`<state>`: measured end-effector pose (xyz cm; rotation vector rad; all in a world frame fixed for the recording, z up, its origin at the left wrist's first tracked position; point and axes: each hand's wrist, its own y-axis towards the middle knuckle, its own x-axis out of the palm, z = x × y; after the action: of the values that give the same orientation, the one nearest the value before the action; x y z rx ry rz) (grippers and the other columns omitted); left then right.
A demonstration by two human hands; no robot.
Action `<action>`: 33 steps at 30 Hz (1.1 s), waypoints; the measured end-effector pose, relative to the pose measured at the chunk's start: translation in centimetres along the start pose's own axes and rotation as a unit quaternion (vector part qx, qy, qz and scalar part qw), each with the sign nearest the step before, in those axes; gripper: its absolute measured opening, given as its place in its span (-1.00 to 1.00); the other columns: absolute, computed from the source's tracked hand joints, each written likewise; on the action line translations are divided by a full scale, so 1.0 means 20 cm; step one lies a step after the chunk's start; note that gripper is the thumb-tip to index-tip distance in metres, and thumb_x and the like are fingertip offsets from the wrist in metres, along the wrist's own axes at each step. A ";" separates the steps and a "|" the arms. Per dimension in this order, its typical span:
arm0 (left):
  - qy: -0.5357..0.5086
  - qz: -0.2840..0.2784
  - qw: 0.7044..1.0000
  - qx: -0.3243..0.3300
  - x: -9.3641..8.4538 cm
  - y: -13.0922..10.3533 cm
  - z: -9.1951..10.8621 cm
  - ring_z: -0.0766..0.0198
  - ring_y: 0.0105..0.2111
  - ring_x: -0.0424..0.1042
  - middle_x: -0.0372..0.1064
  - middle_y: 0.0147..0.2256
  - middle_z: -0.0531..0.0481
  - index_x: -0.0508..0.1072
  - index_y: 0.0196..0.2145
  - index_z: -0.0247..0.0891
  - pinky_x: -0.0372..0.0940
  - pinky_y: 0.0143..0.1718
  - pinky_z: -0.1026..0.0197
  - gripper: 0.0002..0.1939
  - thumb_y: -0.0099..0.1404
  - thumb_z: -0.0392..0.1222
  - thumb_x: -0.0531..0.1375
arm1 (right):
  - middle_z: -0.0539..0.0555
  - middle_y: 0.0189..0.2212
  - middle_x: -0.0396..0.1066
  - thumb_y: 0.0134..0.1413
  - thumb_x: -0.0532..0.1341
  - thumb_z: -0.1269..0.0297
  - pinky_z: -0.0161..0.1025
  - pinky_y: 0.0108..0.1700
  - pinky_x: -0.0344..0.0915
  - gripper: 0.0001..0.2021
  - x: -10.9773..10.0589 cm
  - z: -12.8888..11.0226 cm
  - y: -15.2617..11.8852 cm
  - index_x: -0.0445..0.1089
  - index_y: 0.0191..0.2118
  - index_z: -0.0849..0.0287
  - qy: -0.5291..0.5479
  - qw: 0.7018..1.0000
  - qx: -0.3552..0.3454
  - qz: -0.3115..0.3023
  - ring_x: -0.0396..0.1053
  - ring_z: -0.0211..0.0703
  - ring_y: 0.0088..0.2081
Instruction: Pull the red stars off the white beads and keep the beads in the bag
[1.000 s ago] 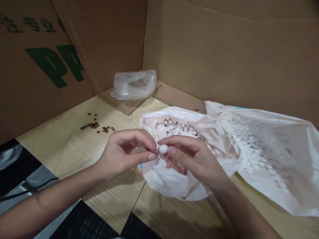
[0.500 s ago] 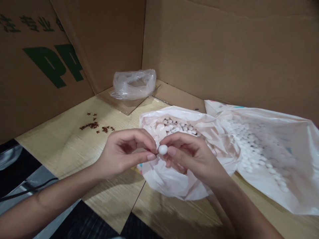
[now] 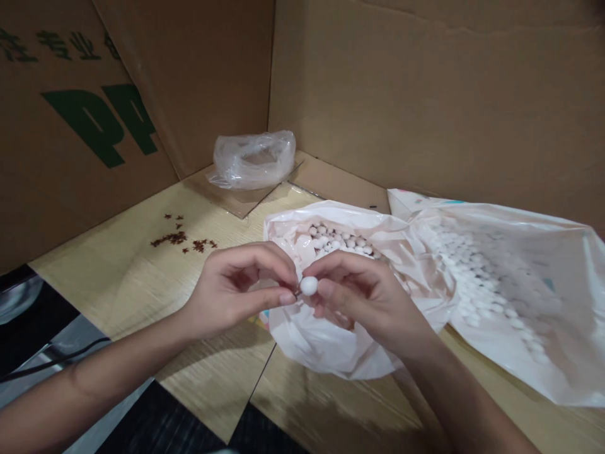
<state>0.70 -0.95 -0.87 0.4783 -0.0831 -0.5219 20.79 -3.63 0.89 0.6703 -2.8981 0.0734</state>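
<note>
Between the thumb and fingers of my right hand (image 3: 363,293) is a small white ball (image 3: 309,285). My left hand (image 3: 255,280) is closed in a pinch on a tiny dark piece (image 3: 297,294) at the ball's left side; most of it is hidden by the fingertips. Both hands are held above an open white plastic bag (image 3: 326,353). Inside that bag lie many white balls (image 3: 343,239) with dark bits showing among them. Small reddish-brown, star-like pieces (image 3: 174,238) are scattered on the table to the left of my hands.
A second white bag (image 3: 567,340), filled with similar white balls, lies to the right. At the back, a clear plastic bag (image 3: 253,164) rests on a flat piece of cardboard (image 3: 241,205). Tall cardboard walls (image 3: 425,94) enclose the wooden tabletop (image 3: 108,277) behind and at left.
Almost nothing differs. Both hands keep the same pinch around the ball and the dark piece, and the view has shifted very slightly.
</note>
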 end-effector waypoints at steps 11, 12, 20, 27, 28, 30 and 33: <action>0.041 0.005 0.998 0.036 0.00 0.00 0.00 0.32 -0.35 0.49 0.49 -0.38 -0.05 0.52 -0.35 -0.31 0.41 -0.33 0.33 -0.81 0.07 -0.48 0.33 | -0.04 -0.42 0.45 0.10 0.32 0.42 -0.57 -0.57 0.15 -0.89 0.01 0.02 -0.02 0.46 -0.22 0.19 0.029 1.000 0.005 0.002 0.25 -0.54 -0.56; 0.044 0.004 0.998 0.040 0.00 0.00 0.00 0.32 -0.35 0.49 0.49 -0.38 -0.05 0.52 -0.34 -0.31 0.41 -0.33 0.33 -0.81 0.06 -0.48 0.33 | -0.04 -0.42 0.45 0.09 0.32 0.43 -0.58 -0.56 0.16 -0.88 0.01 0.03 -0.02 0.46 -0.22 0.19 0.034 0.999 0.007 0.002 0.29 -0.53 -0.54; 0.062 0.001 0.997 0.053 0.00 0.00 0.01 0.33 -0.37 0.48 0.49 -0.40 -0.06 0.52 -0.37 -0.32 0.41 -0.34 0.32 -0.85 0.08 -0.46 0.33 | 0.01 -0.38 0.49 0.02 0.37 0.37 -0.47 -0.31 0.38 -0.87 0.02 0.02 -0.02 0.48 -0.27 0.21 0.014 0.999 0.023 0.031 0.43 -0.39 -0.38; 0.073 0.004 0.996 0.059 0.00 0.00 0.00 0.33 -0.39 0.47 0.48 -0.42 -0.05 0.52 -0.39 -0.30 0.41 -0.35 0.32 -0.88 0.09 -0.43 0.34 | 0.03 -0.36 0.50 0.00 0.38 0.35 -0.44 -0.28 0.39 -0.87 0.04 0.02 -0.02 0.49 -0.28 0.21 -0.001 0.999 0.012 0.045 0.45 -0.36 -0.36; 0.073 0.003 0.996 0.059 0.00 0.00 0.00 0.34 -0.39 0.47 0.48 -0.42 -0.04 0.51 -0.38 -0.30 0.41 -0.34 0.33 -0.87 0.10 -0.43 0.34 | 0.03 -0.36 0.50 0.01 0.37 0.34 -0.44 -0.28 0.39 -0.88 0.04 0.02 -0.02 0.49 -0.29 0.22 -0.009 0.999 0.008 0.047 0.45 -0.36 -0.36; 0.072 0.001 0.996 0.061 0.00 0.00 0.00 0.36 -0.38 0.47 0.48 -0.41 -0.02 0.51 -0.38 -0.30 0.40 -0.34 0.34 -0.86 0.10 -0.44 0.33 | 0.02 -0.37 0.50 0.04 0.36 0.32 -0.46 -0.28 0.37 -0.89 0.04 0.02 -0.02 0.49 -0.29 0.21 -0.023 0.999 -0.004 0.048 0.44 -0.38 -0.36; 0.073 -0.005 0.995 0.065 0.00 0.00 0.00 0.37 -0.38 0.46 0.47 -0.41 -0.02 0.50 -0.38 -0.31 0.39 -0.34 0.35 -0.86 0.10 -0.45 0.33 | 0.00 -0.35 0.51 0.08 0.33 0.30 -0.49 -0.28 0.35 -0.91 0.04 0.03 -0.01 0.50 -0.29 0.20 -0.037 0.998 -0.009 0.049 0.44 -0.41 -0.35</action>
<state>0.68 -0.91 -0.91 0.6424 0.0267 -0.4920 20.07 -4.31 0.52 0.5374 -2.9986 0.0339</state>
